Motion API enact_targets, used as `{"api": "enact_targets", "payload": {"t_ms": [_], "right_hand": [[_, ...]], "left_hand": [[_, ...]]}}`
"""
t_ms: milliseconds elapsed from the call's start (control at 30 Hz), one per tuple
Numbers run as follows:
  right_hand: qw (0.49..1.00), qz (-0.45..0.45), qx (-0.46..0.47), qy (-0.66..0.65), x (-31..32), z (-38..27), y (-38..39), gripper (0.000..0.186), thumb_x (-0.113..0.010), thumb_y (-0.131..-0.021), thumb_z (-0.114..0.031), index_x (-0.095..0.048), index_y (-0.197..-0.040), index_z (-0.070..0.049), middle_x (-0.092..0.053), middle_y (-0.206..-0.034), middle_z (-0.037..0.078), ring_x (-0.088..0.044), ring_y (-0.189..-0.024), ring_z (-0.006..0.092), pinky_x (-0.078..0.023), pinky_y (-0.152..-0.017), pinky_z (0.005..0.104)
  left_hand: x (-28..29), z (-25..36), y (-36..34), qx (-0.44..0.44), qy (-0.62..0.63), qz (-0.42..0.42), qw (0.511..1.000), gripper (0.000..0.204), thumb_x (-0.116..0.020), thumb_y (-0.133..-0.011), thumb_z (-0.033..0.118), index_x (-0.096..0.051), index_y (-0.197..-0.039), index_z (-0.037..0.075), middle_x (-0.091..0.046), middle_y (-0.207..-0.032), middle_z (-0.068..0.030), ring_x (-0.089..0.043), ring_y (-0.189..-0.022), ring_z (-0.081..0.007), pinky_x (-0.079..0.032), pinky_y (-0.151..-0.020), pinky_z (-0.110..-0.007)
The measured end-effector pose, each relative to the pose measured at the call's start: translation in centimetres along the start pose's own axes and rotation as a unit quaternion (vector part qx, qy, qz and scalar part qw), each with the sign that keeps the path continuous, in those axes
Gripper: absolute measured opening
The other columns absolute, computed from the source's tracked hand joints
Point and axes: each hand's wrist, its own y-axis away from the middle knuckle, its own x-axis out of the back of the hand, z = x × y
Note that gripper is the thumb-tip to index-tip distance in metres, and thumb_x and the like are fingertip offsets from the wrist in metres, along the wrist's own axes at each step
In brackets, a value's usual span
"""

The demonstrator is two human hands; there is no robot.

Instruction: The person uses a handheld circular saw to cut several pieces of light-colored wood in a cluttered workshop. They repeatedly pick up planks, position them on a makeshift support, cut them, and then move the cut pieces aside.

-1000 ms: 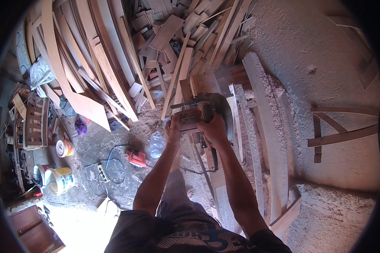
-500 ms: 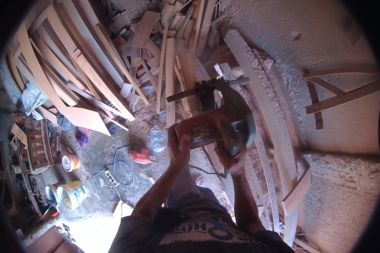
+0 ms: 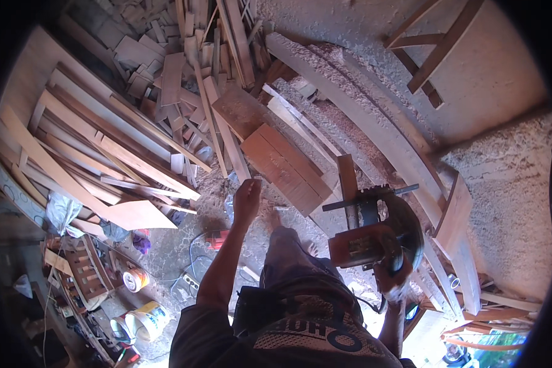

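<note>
My right hand point(image 3: 391, 276) grips the rear handle of a dark electric saw point(image 3: 380, 233) at the lower right, with a guide bar across its front and a narrow board under that. Away from the saw, my left hand point(image 3: 248, 195) is raised left of the reddish-brown boards point(image 3: 285, 168); its fingers are curled, and I cannot make out what, if anything, they hold. Long pale beams point(image 3: 380, 135) lie along the right side of these boards, some crusted with shavings. My bare feet show partly below my left hand and beside it.
Curved planks point(image 3: 104, 147) are piled at the left, offcuts point(image 3: 172, 80) heaped behind. A red tool point(image 3: 216, 240), power strip point(image 3: 190, 283), cords and buckets point(image 3: 147, 322) are on the floor at lower left. A curved wooden frame point(image 3: 438, 43) leans at the upper right wall.
My left hand has let go of the saw and moved away to its left. My right hand has swung the saw down and to the right, and my view has turned, showing more of the boards.
</note>
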Motion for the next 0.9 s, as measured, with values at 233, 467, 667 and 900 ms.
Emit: {"api": "enact_targets", "payload": {"t_ms": [233,467,667,900], "right_hand": [[0.99,0.121,-0.059,-0.046,0.9,-0.5,4.8,0.041,-0.07,-0.074,-0.007,-0.065,-0.114,0.001,-0.058,-0.077,-0.001,-0.053,-0.068,0.0084,-0.045,-0.062,0.0277],[0.964,0.217,-0.095,-0.119,-1.0,-0.4,6.8,0.049,-0.073,-0.072,-0.006,-0.065,-0.119,0.001,-0.054,-0.073,-0.004,-0.05,-0.062,0.0054,-0.04,-0.056,0.023],[0.947,0.26,-0.101,-0.162,-3.9,-2.9,6.2,0.052,-0.072,-0.071,-0.007,-0.065,-0.122,0.002,-0.056,-0.073,-0.004,-0.051,-0.062,0.0054,-0.041,-0.057,0.0229],[0.948,0.271,-0.076,-0.149,-5.3,-2.7,6.4,0.057,-0.072,-0.071,-0.006,-0.064,-0.127,0.003,-0.067,-0.087,0.003,-0.062,-0.073,0.0105,-0.051,-0.066,0.0267]], "left_hand": [[-5.3,4.0,-12.3,-0.41,-0.212,-0.143,0.875,0.03,-0.064,-0.096,0.036,-0.072,-0.098,0.008,-0.071,-0.097,-0.0127,-0.066,-0.097,-0.0323,-0.05,-0.087,-0.046],[-10.7,2.3,-16.3,-0.458,-0.319,-0.341,0.756,0.04,-0.062,-0.095,0.047,-0.068,-0.085,0.009,-0.068,-0.091,-0.0106,-0.063,-0.095,-0.0317,-0.049,-0.087,-0.047],[-11.5,1.2,-16.7,-0.469,-0.333,-0.289,0.765,0.042,-0.062,-0.094,0.049,-0.064,-0.083,0.009,-0.066,-0.087,-0.0126,-0.063,-0.092,-0.0329,-0.048,-0.085,-0.05],[-13.0,6.3,-18.0,-0.466,-0.359,-0.237,0.773,0.039,-0.058,-0.097,0.045,-0.064,-0.089,0.007,-0.069,-0.09,-0.0147,-0.065,-0.089,-0.0372,-0.049,-0.083,-0.051]]}}
